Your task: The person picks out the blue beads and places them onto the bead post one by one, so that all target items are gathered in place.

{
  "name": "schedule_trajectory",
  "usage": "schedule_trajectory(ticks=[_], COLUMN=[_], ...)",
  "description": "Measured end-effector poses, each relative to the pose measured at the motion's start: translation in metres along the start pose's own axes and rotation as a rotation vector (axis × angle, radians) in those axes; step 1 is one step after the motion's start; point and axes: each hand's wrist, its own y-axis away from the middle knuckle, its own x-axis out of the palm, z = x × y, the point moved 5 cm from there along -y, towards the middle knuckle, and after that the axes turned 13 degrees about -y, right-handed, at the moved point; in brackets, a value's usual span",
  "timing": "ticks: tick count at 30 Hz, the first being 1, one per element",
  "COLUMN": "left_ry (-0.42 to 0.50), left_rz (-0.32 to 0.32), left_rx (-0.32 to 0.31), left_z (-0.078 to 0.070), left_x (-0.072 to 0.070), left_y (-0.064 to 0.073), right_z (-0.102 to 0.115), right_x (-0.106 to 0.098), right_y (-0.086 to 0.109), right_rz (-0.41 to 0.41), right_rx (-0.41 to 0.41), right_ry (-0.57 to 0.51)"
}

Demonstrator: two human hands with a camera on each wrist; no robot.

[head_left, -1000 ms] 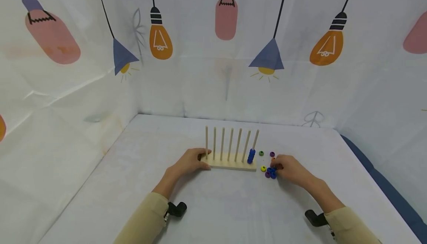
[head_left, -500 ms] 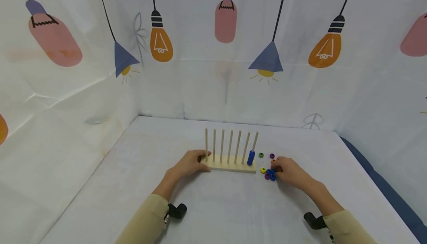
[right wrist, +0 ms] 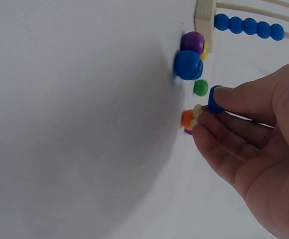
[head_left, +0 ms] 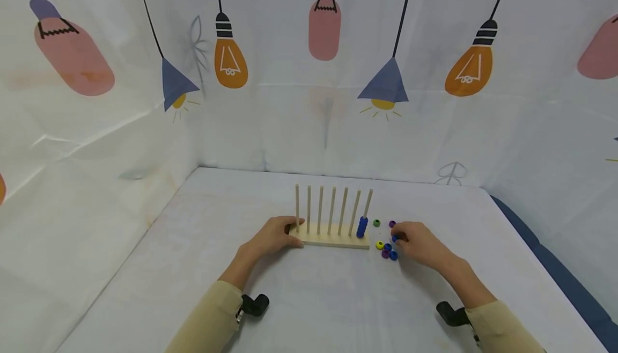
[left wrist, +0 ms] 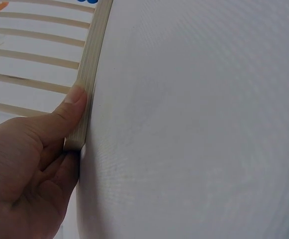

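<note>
A pale wooden peg stand (head_left: 335,240) with a row of upright pegs sits mid-table. Its left end is gripped by my left hand (head_left: 275,233), thumb along the front of the base in the left wrist view. Stacked blue beads (head_left: 362,227) fill the lower part of the rightmost peg. My right hand (head_left: 421,243), right of the stand, pinches a blue bead (right wrist: 215,99) between thumb and fingers, raised over the loose beads. Below lie a yellow bead (head_left: 379,245), a purple bead (head_left: 385,254) and blue beads (head_left: 393,256).
A green bead (head_left: 376,223) and another purple bead (head_left: 392,224) lie farther back. An orange bead (right wrist: 188,119) shows beyond my right fingertips in the right wrist view. White sheeting printed with lamps (head_left: 386,82) walls the table (head_left: 309,299) at the back and sides.
My right hand has lifted slightly from the bead cluster, and a blue bead now shows at its fingertips. The orange bead has become hidden in the head view. My left hand stays put.
</note>
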Motion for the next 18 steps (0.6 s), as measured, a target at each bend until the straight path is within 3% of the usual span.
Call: schedule_trajectory(ticks=[18], left_ry=[0.01], left_rz=[-0.005], left_rx=[-0.023], left_z=[-0.001], left_x=[0.0], left_y=[0.0], right_z=[0.032], right_x=[-0.019], right_y=[-0.008], right_rz=[-0.193], right_rx=[-0.134], right_ry=[-0.143])
